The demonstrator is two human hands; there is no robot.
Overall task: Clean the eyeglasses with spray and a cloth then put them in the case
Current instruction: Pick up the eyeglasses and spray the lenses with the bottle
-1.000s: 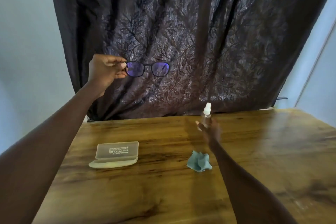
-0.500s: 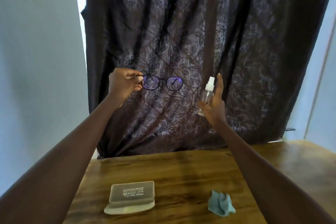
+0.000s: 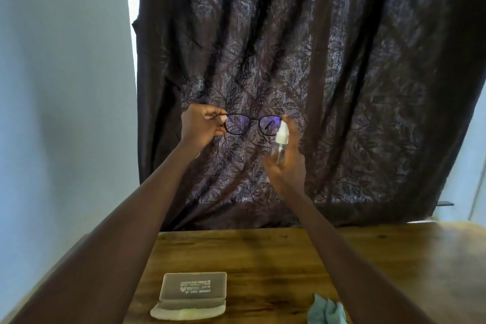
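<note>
your left hand (image 3: pixel 201 123) pinches the eyeglasses (image 3: pixel 251 124) by the outer edge of one lens rim, fingertips closed on the frame, so both lenses stay bare and face you. your right hand (image 3: pixel 286 163) is wrapped around the spray bottle (image 3: pixel 281 143), with a finger raised over its white nozzle, which sits just beside the far lens. that looks like the reason for the pose: the lenses are turned to the nozzle at short range, and held up in the air, well above the table (image 3: pixel 394 258), probably so mist lands on the glass and not the wood. the dark leaf-patterned curtain (image 3: pixel 328 60) behind makes the lenses easy to read; they show a purple tint

from the head view, the case (image 3: pixel 190 294) lies open on the table below your left forearm, lid up and ready to receive the glasses. there is printed writing and a small logo on the lid, but it appears upside down and too blurred to read. the blue cloth (image 3: pixel 326 312) sits crumpled near your right forearm, within easy reach for the wipe that i judge comes next. no brand shows on the bottle
</note>
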